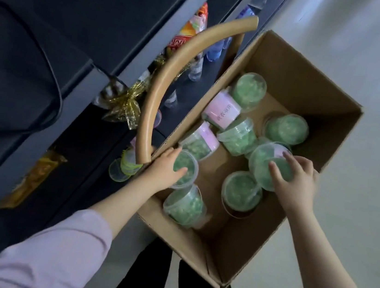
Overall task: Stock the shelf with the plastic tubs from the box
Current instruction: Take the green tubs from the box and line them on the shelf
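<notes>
Hidden or unclear:
- We cannot read the print on the pink labels.
- The dark shelf (38, 148) lies in shadow and blur. On it we make out only clear bottles (196, 72), an orange packet (191, 33), gold foil wrap (126, 104) and a few pale shelf tubs (120, 171).
- A curved tan bar (168, 80) crosses in front of the shelf and hides part of it. We cannot tell what the bar belongs to.

Cardboard box (288, 84): open at the top, just beside the shelf.

Loose tubs (249, 91):
- They are round and of clear plastic with clear lids, filled with green contents.
- Those on their sides show a pink label band.
- All lie inside the box, some upright and some tipped over.

Left hand (164, 167): fingers and thumb curl over the lid of the left tub (187, 167), which stands against the box wall nearest the shelf.

Right hand (295, 179): spread, bent fingers grip the top of the right tub (263, 163), which is tilted at the opposite side of the box. We cannot tell whether it rests on the tubs beneath.
</notes>
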Demonstrator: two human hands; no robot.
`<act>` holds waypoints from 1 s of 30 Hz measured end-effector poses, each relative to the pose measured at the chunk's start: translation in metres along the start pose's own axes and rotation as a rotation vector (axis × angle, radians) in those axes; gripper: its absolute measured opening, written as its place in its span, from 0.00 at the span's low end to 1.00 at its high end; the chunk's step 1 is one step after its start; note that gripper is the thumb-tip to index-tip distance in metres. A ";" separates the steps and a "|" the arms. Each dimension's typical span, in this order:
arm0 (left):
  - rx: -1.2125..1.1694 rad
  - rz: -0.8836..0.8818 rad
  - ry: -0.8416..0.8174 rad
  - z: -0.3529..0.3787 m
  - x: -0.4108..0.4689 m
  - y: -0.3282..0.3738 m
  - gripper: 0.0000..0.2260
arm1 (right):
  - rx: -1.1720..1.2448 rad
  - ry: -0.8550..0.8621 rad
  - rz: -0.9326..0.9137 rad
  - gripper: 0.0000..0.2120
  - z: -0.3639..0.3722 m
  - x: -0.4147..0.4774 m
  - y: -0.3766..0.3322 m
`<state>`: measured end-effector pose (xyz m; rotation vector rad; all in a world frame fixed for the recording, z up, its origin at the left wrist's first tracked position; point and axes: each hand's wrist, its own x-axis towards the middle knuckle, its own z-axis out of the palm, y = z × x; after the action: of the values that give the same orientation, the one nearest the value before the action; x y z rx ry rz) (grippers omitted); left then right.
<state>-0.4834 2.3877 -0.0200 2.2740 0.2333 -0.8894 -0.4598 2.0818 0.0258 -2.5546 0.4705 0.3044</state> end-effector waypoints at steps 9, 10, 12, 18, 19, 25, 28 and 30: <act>0.000 -0.099 -0.079 0.007 0.007 0.006 0.25 | 0.184 -0.207 -0.103 0.21 0.002 -0.001 -0.004; -0.029 -0.128 -0.117 0.007 0.008 0.004 0.24 | 0.133 -0.170 -0.121 0.21 0.004 -0.002 -0.003; -0.116 -0.170 -0.139 0.006 0.009 0.000 0.21 | 0.050 -0.092 -0.113 0.17 0.007 -0.001 -0.005; -0.209 -0.181 -0.162 0.007 0.009 -0.013 0.17 | 0.313 -0.242 -0.067 0.21 0.015 0.004 -0.007; -0.220 -0.195 -0.170 0.009 0.008 -0.015 0.18 | 0.353 -0.244 -0.046 0.26 0.018 0.003 -0.006; -0.259 -0.245 -0.090 0.029 0.000 -0.008 0.19 | 0.316 -0.315 0.115 0.37 0.030 -0.014 0.005; -0.290 -0.213 -0.030 0.027 -0.006 0.001 0.14 | 0.365 -0.281 0.137 0.33 0.022 -0.023 0.008; -0.313 -0.167 -0.005 0.020 -0.013 0.011 0.12 | 0.403 -0.255 0.121 0.29 0.011 -0.031 0.008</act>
<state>-0.5002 2.3676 -0.0165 1.9824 0.5292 -0.8746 -0.4926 2.0900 0.0224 -2.0675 0.5295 0.5160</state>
